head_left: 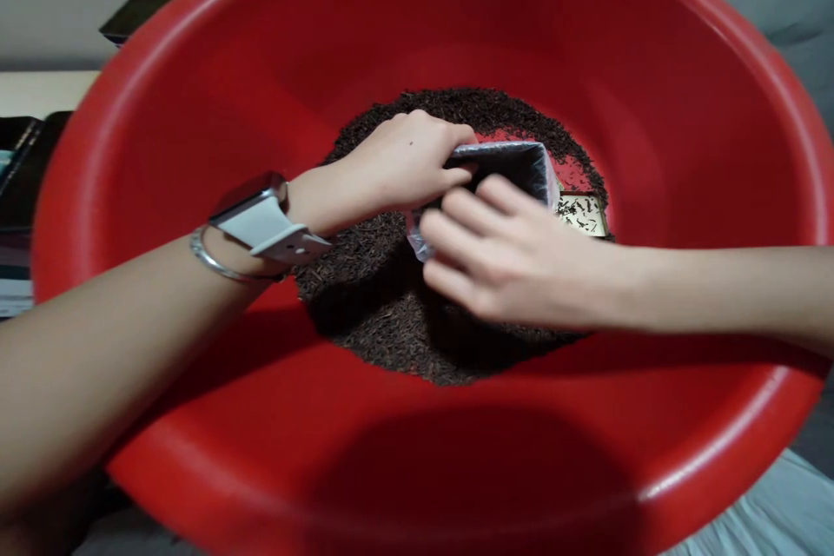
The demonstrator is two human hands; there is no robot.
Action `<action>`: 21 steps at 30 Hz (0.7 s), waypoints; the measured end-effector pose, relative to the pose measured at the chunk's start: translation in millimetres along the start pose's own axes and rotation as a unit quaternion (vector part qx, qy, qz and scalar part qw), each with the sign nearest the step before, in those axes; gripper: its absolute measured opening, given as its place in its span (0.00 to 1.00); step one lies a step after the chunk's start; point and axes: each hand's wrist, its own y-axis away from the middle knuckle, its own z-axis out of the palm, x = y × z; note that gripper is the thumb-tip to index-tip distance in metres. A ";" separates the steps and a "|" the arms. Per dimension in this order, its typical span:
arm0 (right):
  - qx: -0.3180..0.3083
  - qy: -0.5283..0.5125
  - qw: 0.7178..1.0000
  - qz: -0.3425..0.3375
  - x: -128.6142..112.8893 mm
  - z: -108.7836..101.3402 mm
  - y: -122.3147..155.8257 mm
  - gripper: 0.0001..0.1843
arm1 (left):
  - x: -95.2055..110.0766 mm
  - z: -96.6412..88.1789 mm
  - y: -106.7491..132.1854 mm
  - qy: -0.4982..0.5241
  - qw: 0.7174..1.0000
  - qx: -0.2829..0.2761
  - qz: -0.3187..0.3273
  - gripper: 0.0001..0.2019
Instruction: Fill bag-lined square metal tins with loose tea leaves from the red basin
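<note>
An upright box with a dark inside stands among loose dark tea leaves in a big red basin. A clear plastic bag lines it and is folded over its rim. My left hand grips the box's far left rim, with the thumb reaching inside. Across the near side lies my right hand, its fingers curled on the bag at the rim and slightly blurred. The right thumb and the near part of the box are hidden behind this hand.
A pale, shallow tray-like piece with scattered leaves lies right of the box. The basin's high rim surrounds everything. Outside it, a dark open box stands at the upper left, and more dark boxes are at the left.
</note>
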 end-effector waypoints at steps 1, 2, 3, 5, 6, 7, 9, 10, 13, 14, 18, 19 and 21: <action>-0.032 -0.027 0.998 -0.050 -8.4 9.7 2.9 0.20 | -1.1 0.5 -0.1 -0.007 1.000 0.009 -0.001 0.21; -0.072 -0.058 0.991 -0.093 -16.9 21.3 6.6 0.18 | -2.1 1.0 -0.2 -0.009 1.000 0.019 -0.001 0.21; -0.123 -0.087 0.981 -0.124 -24.5 34.1 10.8 0.17 | -3.0 1.6 -0.4 -0.007 1.000 0.027 0.001 0.20; -0.232 -0.135 0.955 -0.126 -34.8 59.8 19.5 0.16 | -4.5 2.6 -0.8 0.007 0.999 0.035 0.008 0.19; -0.282 -0.156 0.941 -0.101 -37.0 70.9 23.2 0.18 | -5.0 3.0 -1.0 0.013 0.999 0.037 0.009 0.19; -0.325 -0.172 0.927 -0.067 -37.5 79.8 26.0 0.21 | -5.2 3.4 -1.1 0.017 0.999 0.038 0.011 0.19; -0.383 -0.195 0.903 -0.001 -34.7 89.7 28.5 0.27 | -4.6 3.7 -1.0 0.021 0.999 0.038 0.011 0.19; -0.403 -0.201 0.892 0.024 -32.5 90.9 28.2 0.30 | -3.9 3.5 -0.6 0.020 0.999 0.036 0.009 0.19; -0.441 -0.210 0.871 0.054 -26.5 86.3 24.6 0.34 | -1.8 0.6 1.7 0.013 1.000 0.019 -0.012 0.20; -0.451 -0.219 0.863 0.059 -25.2 84.4 23.5 0.35 | -1.9 -1.2 2.5 0.010 0.999 0.016 -0.028 0.21; -0.452 -0.297 0.837 0.078 -24.3 83.6 23.7 0.36 | -9.8 -10.6 3.8 0.014 0.993 0.050 -0.107 0.26; -0.447 -0.313 0.834 0.079 -25.0 84.1 24.0 0.34 | -13.0 -13.1 3.6 0.021 0.991 0.059 -0.122 0.27; -0.436 -0.324 0.836 0.078 -26.5 82.3 22.9 0.30 | -18.6 -17.5 3.5 0.042 0.988 0.065 -0.130 0.28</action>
